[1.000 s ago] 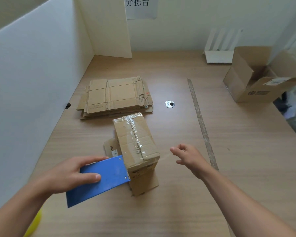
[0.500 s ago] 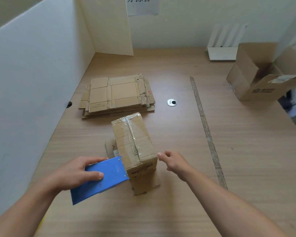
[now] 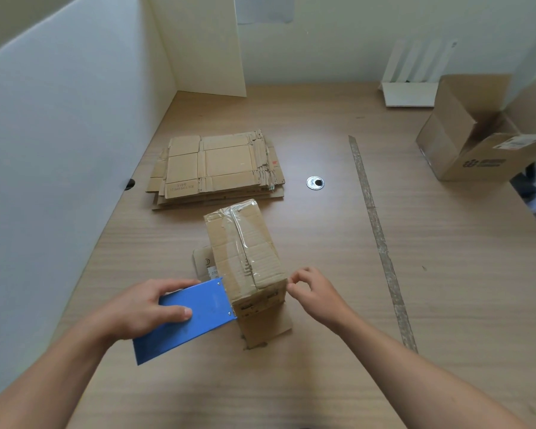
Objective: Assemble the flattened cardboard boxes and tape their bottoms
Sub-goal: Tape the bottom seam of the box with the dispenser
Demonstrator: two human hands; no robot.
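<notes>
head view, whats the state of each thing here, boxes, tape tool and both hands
small cardboard box, assembled, upside down, bottom seam taped, flaps splayed on the table
flattened boxes, stacked flat, not yet assembled
large cardboard box, upright, top flaps open
blue tape dispenser, gripped by the left hand, edge at the small box's near end
right hand, fingers curled at that box's near corner; what they pinch is unclear

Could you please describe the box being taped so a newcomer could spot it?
On the table, find the stack of flattened boxes by the left partition. Just nearer stands a closed box. Unlike the open box far right, clear tape runs along its top.
</notes>
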